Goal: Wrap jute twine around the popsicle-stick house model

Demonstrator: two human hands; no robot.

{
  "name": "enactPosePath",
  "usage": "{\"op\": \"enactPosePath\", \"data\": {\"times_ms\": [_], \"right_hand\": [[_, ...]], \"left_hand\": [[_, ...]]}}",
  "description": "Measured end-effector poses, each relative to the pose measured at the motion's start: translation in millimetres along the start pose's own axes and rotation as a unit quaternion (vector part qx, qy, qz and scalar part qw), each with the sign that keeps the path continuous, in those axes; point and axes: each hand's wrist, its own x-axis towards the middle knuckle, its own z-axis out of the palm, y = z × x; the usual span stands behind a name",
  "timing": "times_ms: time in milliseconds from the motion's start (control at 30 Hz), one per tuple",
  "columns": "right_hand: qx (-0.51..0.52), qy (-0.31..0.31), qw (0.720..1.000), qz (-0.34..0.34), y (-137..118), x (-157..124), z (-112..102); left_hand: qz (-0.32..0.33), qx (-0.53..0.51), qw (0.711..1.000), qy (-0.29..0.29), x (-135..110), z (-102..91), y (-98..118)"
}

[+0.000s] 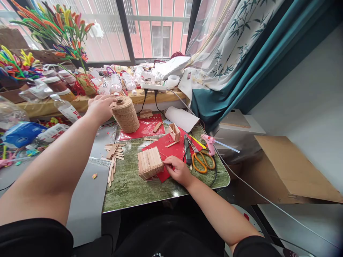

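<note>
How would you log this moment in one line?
Left hand: at twine spool top | Right hand: at stick box edge | Nearby: scissors, glue gun

Taking the stick box [150, 162] on the table [134, 194] as the clock's centre, loose sticks [115, 156] lie at 9 o'clock. The twine spool [125, 117] stands at 11, with bottles [116, 84] beyond it on the window ledge [177, 95]. A power strip [154, 87] sits on that ledge at 12. At 1 o'clock, a smaller box [174, 132] rests on a sheet [158, 145], a curled paper [182, 119] behind it. The glue gun [210, 142] is at 2, the scissors [205, 165] at 3, with a cutter [187, 150] just left of them. Past the table's edge, also at 3, is a carton [294, 167].
</note>
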Motion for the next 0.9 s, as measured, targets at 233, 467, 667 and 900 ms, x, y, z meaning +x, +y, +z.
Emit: {"op": "enactPosePath", "data": {"times_ms": [233, 467, 667, 900], "right_hand": [[0.006, 0.002, 1.000, 0.002, 3, 0, 1], [0.009, 0.002, 1.000, -0.003, -2, 3, -1], [0.008, 0.003, 1.000, -0.002, -2, 4, -1], [0.015, -0.002, 1.000, 0.005, 0, 3, 0]], "left_hand": [[-0.046, 0.016, 0.994, 0.102, -44, 45.5, 28], [-0.212, 0.095, 0.968, -0.100, -100, 104.9, -5], [-0.252, 0.083, 0.946, -0.184, -92, 110.1, -16], [-0.195, 0.097, 0.959, -0.183, -78, 85.7, 18]]}}
